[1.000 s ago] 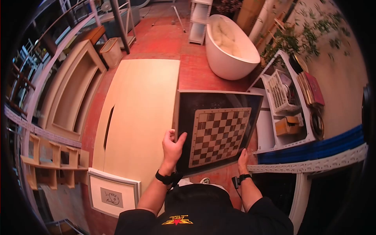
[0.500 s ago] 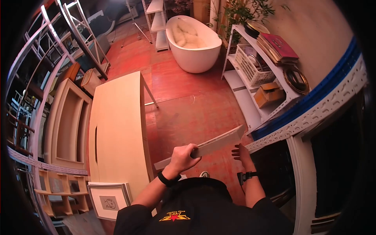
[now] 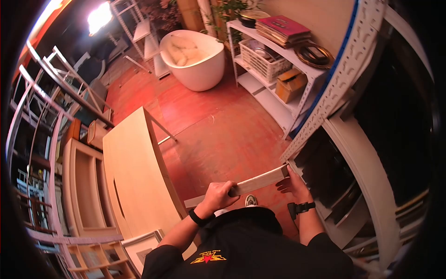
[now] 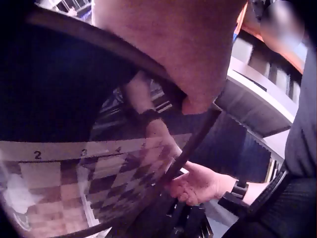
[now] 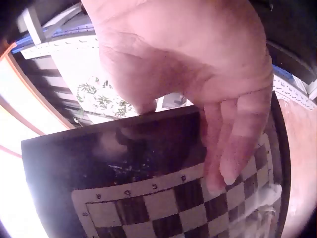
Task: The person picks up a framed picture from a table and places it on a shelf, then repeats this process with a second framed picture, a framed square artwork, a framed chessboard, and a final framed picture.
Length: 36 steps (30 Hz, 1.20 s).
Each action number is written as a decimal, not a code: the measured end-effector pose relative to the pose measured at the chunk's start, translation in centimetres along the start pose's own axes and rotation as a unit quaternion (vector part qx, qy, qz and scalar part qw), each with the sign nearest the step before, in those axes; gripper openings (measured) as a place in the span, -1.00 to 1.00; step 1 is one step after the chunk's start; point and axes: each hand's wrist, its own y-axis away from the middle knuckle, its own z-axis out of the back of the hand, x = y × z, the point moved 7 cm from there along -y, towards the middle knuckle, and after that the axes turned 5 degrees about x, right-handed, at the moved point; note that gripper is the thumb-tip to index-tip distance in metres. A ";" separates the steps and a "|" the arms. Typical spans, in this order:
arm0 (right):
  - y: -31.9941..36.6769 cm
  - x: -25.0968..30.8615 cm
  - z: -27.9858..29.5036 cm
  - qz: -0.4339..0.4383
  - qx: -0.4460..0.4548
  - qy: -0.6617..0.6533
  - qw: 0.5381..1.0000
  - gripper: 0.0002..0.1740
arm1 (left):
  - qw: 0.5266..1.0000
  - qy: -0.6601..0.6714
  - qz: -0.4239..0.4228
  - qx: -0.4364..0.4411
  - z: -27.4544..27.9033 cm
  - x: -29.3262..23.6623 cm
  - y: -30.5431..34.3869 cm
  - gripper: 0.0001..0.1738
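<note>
A framed chessboard [image 3: 260, 180] stands nearly edge-on before the person's body, its pale rim upward in the head view. The left hand [image 3: 217, 196] grips that upper rim, with its fingers curled over it. At the right end of the board, the right hand [image 3: 294, 182] holds the edge. Its thumb is at the rim and its fingers [image 5: 233, 153] lie across the dark border and checkered face in the right wrist view. Glossy reflections cover the chessboard face [image 4: 114, 171] in the left wrist view, where the left hand's fingers are largely hidden.
A pale wooden table [image 3: 134, 172] stands to the left, with a framed picture [image 3: 141, 249] near its front. White shelving [image 3: 260, 88] holding a basket and box is at the right. A white bathtub [image 3: 195, 69] stands on the red floor beyond.
The chessboard has turned from showing its checkered face to edge-on. The right hand came off its edge, fingers spread, and now holds the right end. The head view has swung right.
</note>
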 end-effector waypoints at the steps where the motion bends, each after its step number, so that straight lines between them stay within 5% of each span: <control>1: 0.9 -0.5 -0.2 0.004 -0.009 -0.013 1.000 -0.27 | 1.000 0.003 -0.021 0.005 -0.2 -0.4 0.3 -0.67; 7: 8.6 -2.1 -4.7 0.036 -0.043 -0.107 0.993 -0.17 | 0.992 0.038 -0.095 0.070 -1.0 -2.9 3.2 -0.66; 12: 11.7 -6.2 -7.4 0.090 0.013 -0.288 0.953 -0.32 | 0.980 0.068 -0.153 0.107 -1.6 -4.5 6.6 -0.61; 21: 18.2 -13.5 -4.5 0.120 -0.103 -0.390 0.907 -0.56 | 0.948 0.076 -0.209 0.229 -6.3 -9.2 11.1 -0.61; 29: 22.4 -19.0 -0.4 0.212 -0.255 -0.374 0.866 -0.60 | 0.937 -0.015 -0.058 0.345 -11.0 -7.8 12.9 -0.50; 36: 30.1 -24.4 7.3 0.254 -0.403 -0.357 0.804 -0.58 | 0.936 -0.011 -0.009 0.352 -13.8 -8.6 13.8 -0.42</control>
